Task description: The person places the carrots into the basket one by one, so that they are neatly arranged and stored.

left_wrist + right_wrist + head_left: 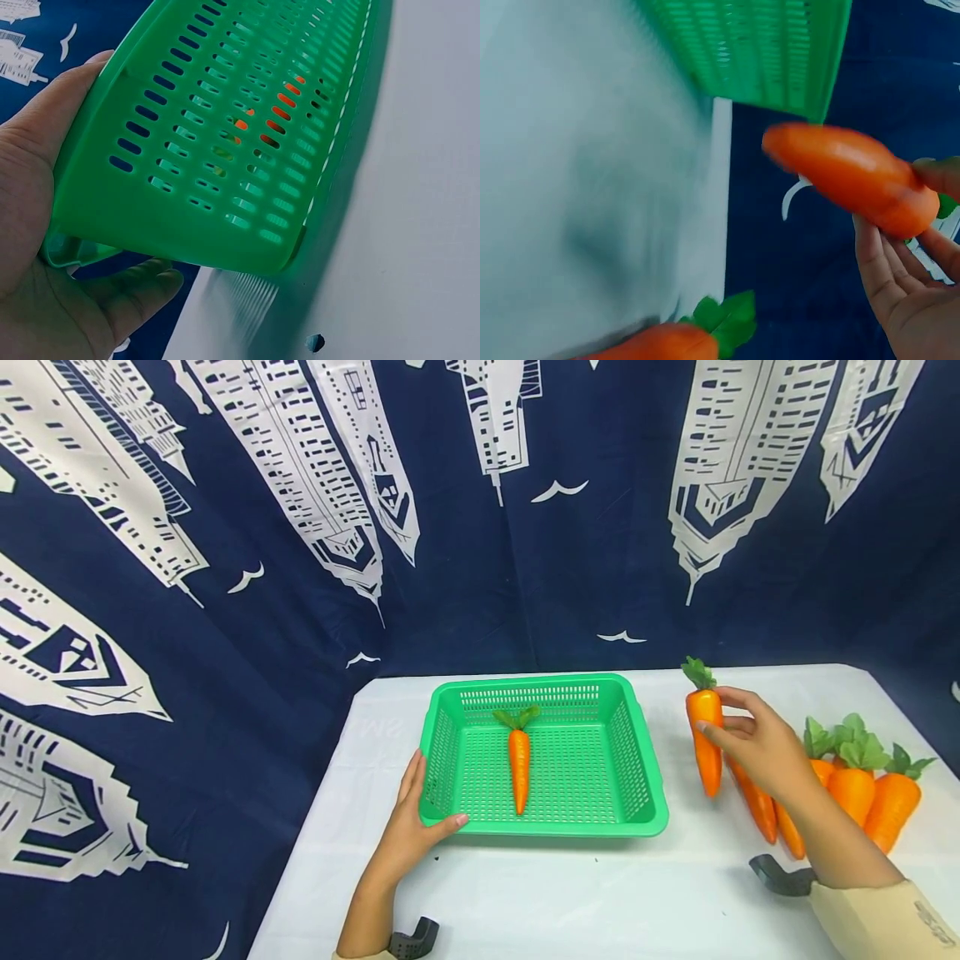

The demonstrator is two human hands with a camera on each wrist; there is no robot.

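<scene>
My right hand [757,739] pinches a carrot [705,735] between thumb and fingers, to the right of the green basket [551,829]. The carrot hangs with its leaves up and its tip down. In the right wrist view the same carrot [847,169] appears above the table, apart from the basket. My left hand [412,822] rests against the basket's front left corner, thumb along the front rim and straight fingers along the left side. Another carrot [519,768] with leaves lies inside the basket.
Several carrots [851,793] with green leaves lie grouped at the table's right side, partly hidden by my right forearm. The white table [562,893] meets a dark blue cloth [480,585] printed with white buildings at its back edge.
</scene>
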